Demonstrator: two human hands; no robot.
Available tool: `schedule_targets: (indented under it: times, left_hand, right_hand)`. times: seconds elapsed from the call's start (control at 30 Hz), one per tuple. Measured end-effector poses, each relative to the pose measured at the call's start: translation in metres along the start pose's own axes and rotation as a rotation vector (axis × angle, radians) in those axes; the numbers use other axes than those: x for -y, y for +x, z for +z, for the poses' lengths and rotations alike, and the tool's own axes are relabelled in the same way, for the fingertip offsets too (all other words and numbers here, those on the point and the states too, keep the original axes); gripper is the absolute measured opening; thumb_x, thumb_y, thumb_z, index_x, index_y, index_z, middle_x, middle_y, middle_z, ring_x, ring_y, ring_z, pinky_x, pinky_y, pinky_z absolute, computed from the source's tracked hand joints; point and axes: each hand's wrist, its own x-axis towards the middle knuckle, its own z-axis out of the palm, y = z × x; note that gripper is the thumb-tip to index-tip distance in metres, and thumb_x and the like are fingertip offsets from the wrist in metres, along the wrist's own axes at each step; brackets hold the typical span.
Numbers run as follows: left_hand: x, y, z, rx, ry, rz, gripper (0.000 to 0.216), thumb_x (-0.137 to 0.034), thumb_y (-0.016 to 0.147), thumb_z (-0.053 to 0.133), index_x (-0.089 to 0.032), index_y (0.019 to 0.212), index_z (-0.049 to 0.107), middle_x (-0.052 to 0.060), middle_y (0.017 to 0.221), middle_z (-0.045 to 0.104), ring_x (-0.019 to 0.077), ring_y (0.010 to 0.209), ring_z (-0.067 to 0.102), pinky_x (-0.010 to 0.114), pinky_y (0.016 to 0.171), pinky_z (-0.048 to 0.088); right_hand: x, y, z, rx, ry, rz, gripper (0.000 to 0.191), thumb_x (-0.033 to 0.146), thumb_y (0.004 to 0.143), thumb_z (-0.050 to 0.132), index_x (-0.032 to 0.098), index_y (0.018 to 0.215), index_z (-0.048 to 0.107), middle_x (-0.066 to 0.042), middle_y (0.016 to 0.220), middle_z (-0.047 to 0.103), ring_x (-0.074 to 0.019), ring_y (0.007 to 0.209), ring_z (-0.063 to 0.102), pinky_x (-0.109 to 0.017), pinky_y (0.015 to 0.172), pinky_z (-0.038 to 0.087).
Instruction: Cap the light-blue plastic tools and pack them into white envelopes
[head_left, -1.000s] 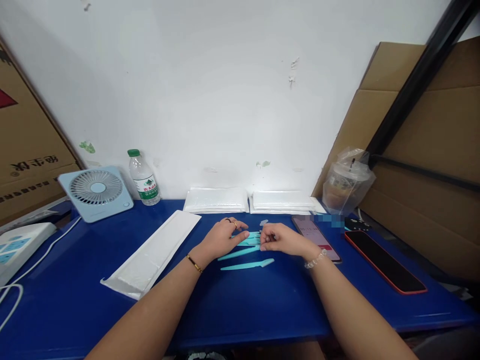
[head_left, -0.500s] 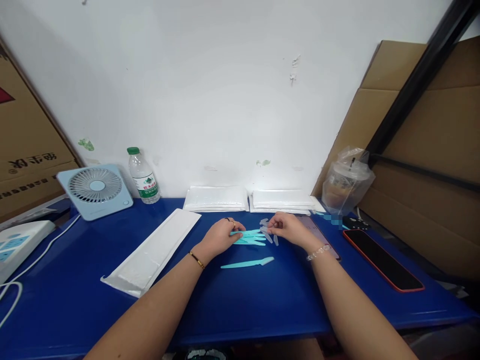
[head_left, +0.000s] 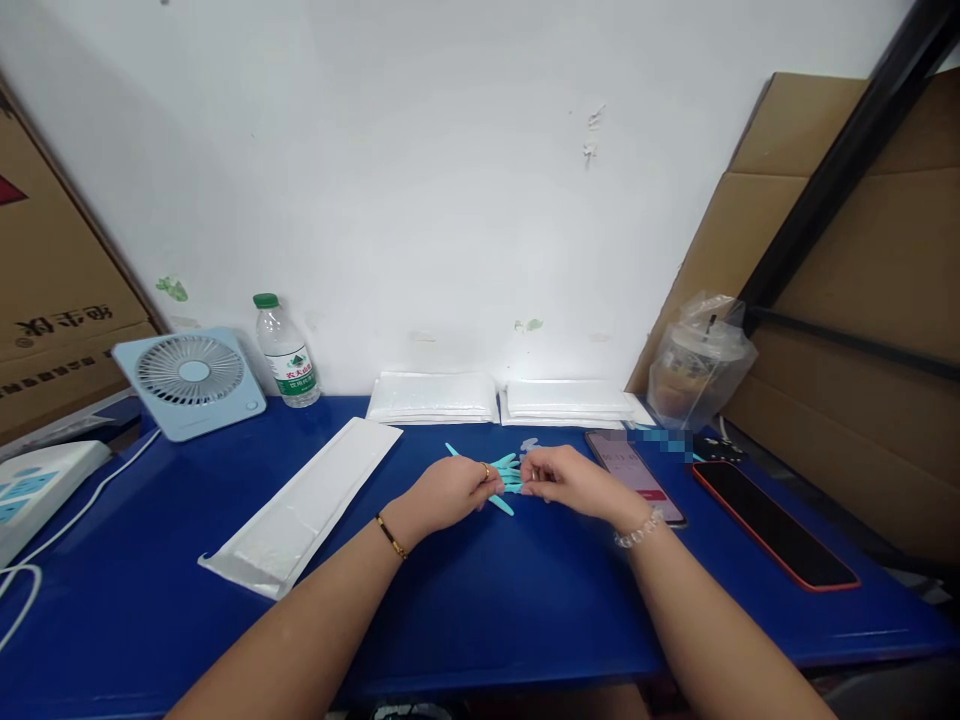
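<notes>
Slim teal eyebrow razors (head_left: 508, 466) lie in a small pile on the blue table, partly covered by my fingers. My left hand (head_left: 461, 490) is closed in a pinch at the pile's left side, on a teal razor. One razor slants past that hand, its ends showing behind and in front of the fingers. My right hand (head_left: 566, 480) is closed at the pile's right side, fingertips close to the left hand's. What it pinches is too small to make out. Small clear plastic caps (head_left: 529, 443) lie just behind the right fingers.
Behind the hands are two stacks of white padded mailers (head_left: 431, 398); another mailer (head_left: 307, 505) lies left. A fan (head_left: 191, 385) and water bottle (head_left: 289, 355) stand back left. Two phones (head_left: 776, 525), a bagged drink cup (head_left: 694, 375) and cardboard (head_left: 862, 270) are right.
The single razor lying in front of the pile is gone from that spot. My right hand has come left and nearer, toward my left hand. A razor now slants by the left hand.
</notes>
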Motion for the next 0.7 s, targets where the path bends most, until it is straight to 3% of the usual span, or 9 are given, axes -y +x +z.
schedule_targets:
  times: [0.13,0.37,0.5,0.7]
  left_hand:
    - [-0.001,-0.002,-0.012,-0.049,-0.103,-0.063,0.042,-0.046,0.091,0.032,-0.019,0.074,0.058,-0.002,0.061,0.055,0.0109,0.055,0.047,0.022,0.055,0.032]
    - [0.017,-0.005,-0.021,-0.244,-0.217,-0.202,0.035,-0.051,0.084,0.044,-0.02,0.09,0.06,-0.003,0.065,0.052,0.0109,0.056,0.044,0.021,0.049,0.031]
    - [0.02,-0.004,-0.021,-0.274,-0.208,-0.195,0.031,-0.048,0.083,0.047,-0.02,0.088,0.06,-0.003,0.066,0.054,0.0102,0.057,0.045,0.02,0.049,0.031]
    - [0.014,-0.003,-0.022,-0.273,-0.222,-0.177,0.03,-0.046,0.083,0.048,-0.021,0.088,0.062,-0.003,0.067,0.056,0.0096,0.056,0.044,0.02,0.049,0.031]
  right_hand:
    - [-0.002,-0.003,-0.01,-0.126,0.248,0.046,0.023,0.04,0.08,0.058,0.017,0.083,0.059,0.001,0.064,0.058,-0.0108,0.054,0.054,-0.023,0.053,0.042]
    - [-0.018,-0.001,-0.02,-0.52,0.475,0.065,0.033,0.045,0.069,0.07,0.015,0.082,0.064,-0.001,0.063,0.06,-0.0106,0.049,0.053,-0.025,0.05,0.044]
    - [-0.021,0.005,-0.012,-0.507,0.654,0.112,0.038,0.044,0.066,0.072,0.014,0.088,0.065,-0.005,0.067,0.066,-0.0155,0.062,0.061,-0.028,0.06,0.048]
    - [-0.022,0.014,0.002,-0.538,0.7,0.129,0.033,0.048,0.07,0.069,0.015,0.074,0.062,-0.001,0.063,0.061,-0.0095,0.045,0.054,-0.024,0.047,0.042]
